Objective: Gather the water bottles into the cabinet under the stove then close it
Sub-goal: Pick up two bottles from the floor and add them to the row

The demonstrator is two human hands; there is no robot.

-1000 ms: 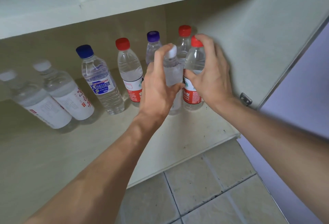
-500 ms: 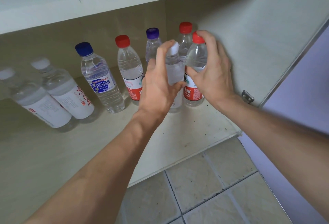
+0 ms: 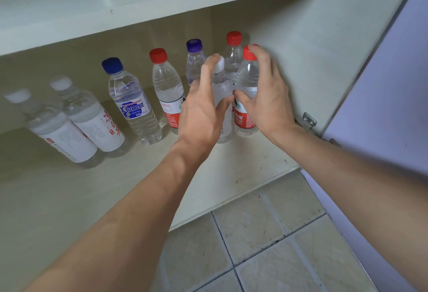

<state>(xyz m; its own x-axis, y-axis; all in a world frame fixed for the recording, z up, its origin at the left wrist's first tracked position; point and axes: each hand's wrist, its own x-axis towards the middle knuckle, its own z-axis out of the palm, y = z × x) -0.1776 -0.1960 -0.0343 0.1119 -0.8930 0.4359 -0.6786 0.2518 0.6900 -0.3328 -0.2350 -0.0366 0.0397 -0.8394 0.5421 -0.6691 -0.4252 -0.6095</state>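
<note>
The cabinet floor (image 3: 231,171) is a pale board that runs from the left edge of view to its side wall (image 3: 301,48) on the right, with a broad bare stretch in front of the bottles and its front edge meeting the tiled floor (image 3: 266,233); the purple door (image 3: 393,83) stands swung open at the right, its hinge (image 3: 309,119) just beside the right wrist; a white shelf edge (image 3: 162,2) overhangs the opening. Eight bottles stand upright on the cabinet floor; far left, two white-capped bottles (image 3: 69,127) touch side by side; right of them, apart, a blue-capped bottle (image 3: 132,104); then a red-capped bottle (image 3: 168,92) with clear room on both sides; behind the hands, a purple-capped bottle (image 3: 194,60) and a rear red-capped bottle (image 3: 232,53) sit close to the back corner. The left hand (image 3: 203,111) is wrapped on a white-capped clear bottle (image 3: 221,97), fingers (image 3: 209,69) running up its neck and thumb pressed on its front; the right hand (image 3: 266,99) is clamped around a red-labelled bottle (image 3: 246,97), its fingers curled over the shoulder next to the side wall, thumb on the label; the two held bottles stand touching, bases on the cabinet floor, tight in the right-hand corner with little room left toward the wall.
</note>
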